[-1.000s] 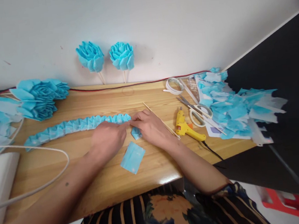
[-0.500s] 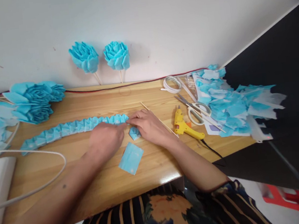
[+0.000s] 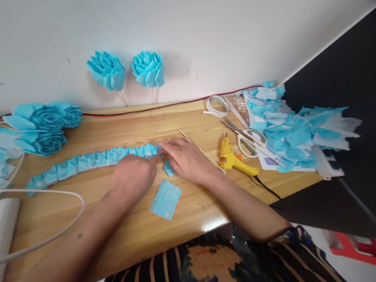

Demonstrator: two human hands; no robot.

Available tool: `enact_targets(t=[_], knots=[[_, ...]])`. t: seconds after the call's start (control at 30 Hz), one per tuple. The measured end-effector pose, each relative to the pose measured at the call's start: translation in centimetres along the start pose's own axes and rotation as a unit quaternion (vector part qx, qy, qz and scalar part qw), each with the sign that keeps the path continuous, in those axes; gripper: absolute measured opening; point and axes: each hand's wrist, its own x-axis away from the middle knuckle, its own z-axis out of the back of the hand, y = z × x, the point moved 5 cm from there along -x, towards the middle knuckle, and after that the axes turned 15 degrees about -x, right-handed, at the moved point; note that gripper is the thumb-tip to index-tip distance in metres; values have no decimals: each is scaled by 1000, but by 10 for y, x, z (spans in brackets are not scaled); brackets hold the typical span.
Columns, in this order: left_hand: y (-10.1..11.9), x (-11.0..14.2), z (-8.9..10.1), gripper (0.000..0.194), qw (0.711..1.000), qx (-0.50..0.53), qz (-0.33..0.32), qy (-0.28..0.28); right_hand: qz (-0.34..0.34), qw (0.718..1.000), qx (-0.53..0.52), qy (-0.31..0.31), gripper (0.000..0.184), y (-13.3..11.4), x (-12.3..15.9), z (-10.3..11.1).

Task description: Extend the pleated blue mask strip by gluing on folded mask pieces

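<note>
A long strip of folded blue paper petals lies across the wooden table. My left hand rests curled at the strip's right end, fingertips pressing on it. My right hand lies flat beside it, fingers pointing left onto the strip's end and covering part of a small folded blue piece. A loose blue paper square lies just below both hands. A thin wooden stick runs under my right hand.
A yellow glue gun, scissors, a tape roll and a heap of blue paper scraps lie to the right. Two blue paper flowers lean on the wall; larger ones sit left. A white cable loops left.
My right hand's fingers have stretched slightly left over the strip's end. The hands otherwise stay in place; the view shifted a little.
</note>
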Motion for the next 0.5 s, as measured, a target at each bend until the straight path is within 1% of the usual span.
enact_targets(t=[0.1,0.17,0.23,0.37,0.43,0.5], knots=[[0,0,0,43,1000,6,-8,4,-4,999,52,-3,50,-6,0,-5],[0,0,0,43,1000,2,-14,0,-8,998,60,5,49,-7,0,-7],[-1,1,0,43,1000,-4,-16,0,-10,999,30,23,49,-2,0,-4],[-2,2,0,41,1000,-11,-11,4,-6,995,-34,91,54,11,4,8],[-1,3,0,41,1000,-10,-9,7,3,996,-22,83,54,12,4,8],[-1,3,-1,42,1000,-9,-9,17,10,999,4,45,53,7,3,4]])
